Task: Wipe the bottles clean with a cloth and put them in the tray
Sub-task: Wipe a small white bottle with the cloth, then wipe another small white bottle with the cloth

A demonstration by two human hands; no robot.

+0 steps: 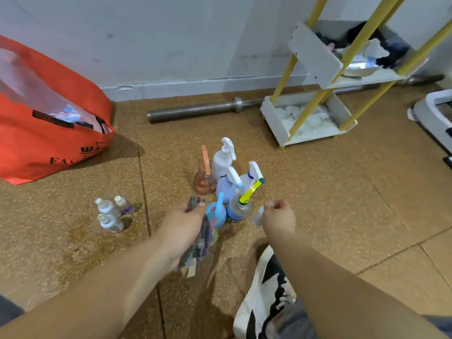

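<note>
bottles (227, 187) stand just beyond left hand (183, 228) gripping cloth (204, 237); right hand (278, 216) seemingly pinches small bottle (258, 216).

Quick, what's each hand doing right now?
Left hand: grips the cloth.
Right hand: fingers curled, seemingly holding a small white bottle; blurred.

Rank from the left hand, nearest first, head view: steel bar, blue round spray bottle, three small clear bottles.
1. Blue round spray bottle, just right of the left hand.
2. Three small clear bottles, to its left.
3. Steel bar, by the wall.
</note>
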